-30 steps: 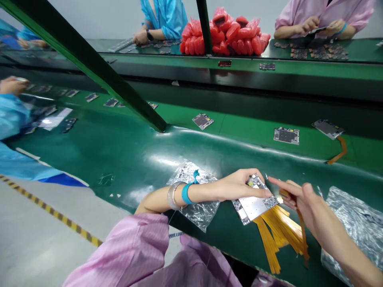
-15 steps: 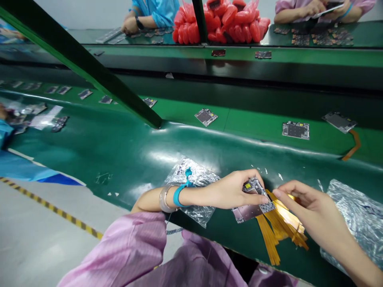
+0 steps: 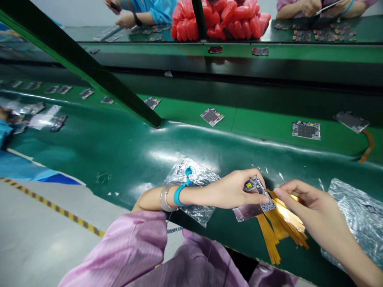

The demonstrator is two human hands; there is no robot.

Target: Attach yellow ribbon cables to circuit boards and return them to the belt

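Note:
My left hand [image 3: 233,189] grips a small circuit board [image 3: 254,201] by its upper edge, tilted over the green table [image 3: 119,151]. A blue strap circles that wrist. My right hand [image 3: 308,203] is pinched on an orange flex strip [image 3: 281,205] right at the board's right edge. A pile of orange flex strips [image 3: 275,233] lies under both hands near the table's front edge. A silver foil bag [image 3: 194,179] lies under my left forearm.
Another silver bag [image 3: 356,215] lies at the right. Circuit boards [image 3: 305,130] ride the green conveyor belt [image 3: 263,123] beyond. A green diagonal beam [image 3: 86,67] crosses the left. Other people's hands [image 3: 128,18] and red bags [image 3: 221,20] are across the far table.
The view has dropped and shifted slightly. My right hand came down from holding a strip up and closed in on the board's edge. The left hand tilted the board up.

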